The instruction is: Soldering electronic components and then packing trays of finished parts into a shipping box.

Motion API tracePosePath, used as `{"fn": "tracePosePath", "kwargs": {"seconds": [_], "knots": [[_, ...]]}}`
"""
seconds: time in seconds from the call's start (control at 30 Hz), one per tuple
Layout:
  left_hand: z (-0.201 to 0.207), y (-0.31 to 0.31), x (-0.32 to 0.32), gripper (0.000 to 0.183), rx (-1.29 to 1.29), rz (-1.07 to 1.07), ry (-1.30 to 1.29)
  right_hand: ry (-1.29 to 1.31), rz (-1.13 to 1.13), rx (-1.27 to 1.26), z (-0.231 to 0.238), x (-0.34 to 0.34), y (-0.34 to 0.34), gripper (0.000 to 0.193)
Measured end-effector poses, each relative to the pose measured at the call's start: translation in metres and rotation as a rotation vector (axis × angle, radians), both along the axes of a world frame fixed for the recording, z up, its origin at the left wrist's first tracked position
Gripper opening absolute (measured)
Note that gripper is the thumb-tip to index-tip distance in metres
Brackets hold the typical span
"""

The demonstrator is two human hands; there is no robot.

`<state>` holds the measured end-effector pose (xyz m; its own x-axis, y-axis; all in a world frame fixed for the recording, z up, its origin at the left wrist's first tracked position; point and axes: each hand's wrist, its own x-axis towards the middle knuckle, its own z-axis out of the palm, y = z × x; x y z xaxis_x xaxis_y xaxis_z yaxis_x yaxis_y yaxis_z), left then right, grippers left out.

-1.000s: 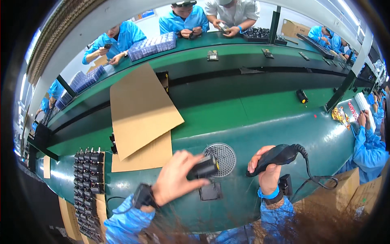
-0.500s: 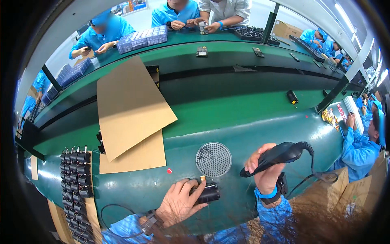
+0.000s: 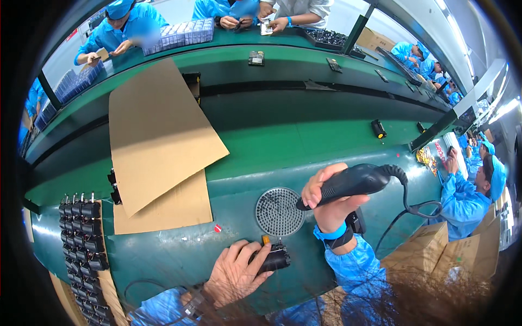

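- L hand (image 3: 237, 274): fingers part-curled over black unit (image 3: 277, 259), thumb along near side; has hold of it, unit lying on bench (image 3: 304, 282) nr the front edge.
- Sm. orange-yellow piece (image 3: 266, 239) at unit's far side, by the index fingertip.
- R hand (image 3: 330, 200): closed round black handheld tool (image 3: 356, 182), thumb below, fingers over the top; tip points L. Coiled cord (image 3: 405, 201) runs off its R end & loops down.
- Blue wristband (image 3: 330, 234) on R wrist.
- Cardboard boxes (image 3: 427, 247), lower R.
- Round perforated disc (image 3: 272, 220) just beyond the unit; tool tip overlaps its R edge in view, can't tell if touching.
- Red scrap (image 3: 217, 228) on bench, L of disc.
- Far L: rows of black units (image 3: 81, 239) on cardboard.
- Two cardboard sheets (image 3: 163, 130), overlapping, bench to belt.
- Green belt (image 3: 304, 141) beyond, w/ black cylinder (image 3: 378, 129), yellow at one end.
- Far bench: circuit board (image 3: 256, 58), clear trays (image 3: 182, 38), co-workers in blue (image 3: 138, 19) & white (image 3: 307, 8).
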<state>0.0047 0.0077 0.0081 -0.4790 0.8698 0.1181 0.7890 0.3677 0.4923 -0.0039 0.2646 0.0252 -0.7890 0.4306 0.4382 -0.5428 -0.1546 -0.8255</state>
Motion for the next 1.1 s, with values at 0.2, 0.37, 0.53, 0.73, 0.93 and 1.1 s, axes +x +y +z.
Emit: {"fn": "tracePosePath", "kwargs": {"seconds": [0.2, 0.37, 0.53, 0.73, 0.93, 1.1], "knots": [[-0.001, -0.004, -0.002, 0.065, 0.004, -0.028, 0.016, -0.049, -0.036, -0.016, -0.008, -0.003, -0.001, 0.093], [-0.003, -0.005, -0.002, 0.065, -0.006, -0.04, 0.027, -0.125, -0.026, -0.094, -0.008, -0.002, -0.002, 0.099], [-0.004, -0.005, -0.001, 0.065, 0.013, -0.04, 0.029, -0.073, 0.009, 0.054, -0.018, -0.004, -0.001, 0.095], [-0.004, -0.009, -0.002, 0.063, 0.039, -0.027, 0.054, 0.003, -0.047, -0.039, -0.007, -0.002, -0.008, 0.093], [-0.004, -0.007, -0.003, 0.063, 0.074, -0.021, 0.038, 0.213, 0.073, -0.169, 0.032, 0.038, -0.022, 0.091], [-0.004, -0.009, -0.006, 0.065, 0.092, -0.031, 0.005, 0.274, 0.338, -0.133, 0.029, 0.056, -0.046, 0.09]]}}
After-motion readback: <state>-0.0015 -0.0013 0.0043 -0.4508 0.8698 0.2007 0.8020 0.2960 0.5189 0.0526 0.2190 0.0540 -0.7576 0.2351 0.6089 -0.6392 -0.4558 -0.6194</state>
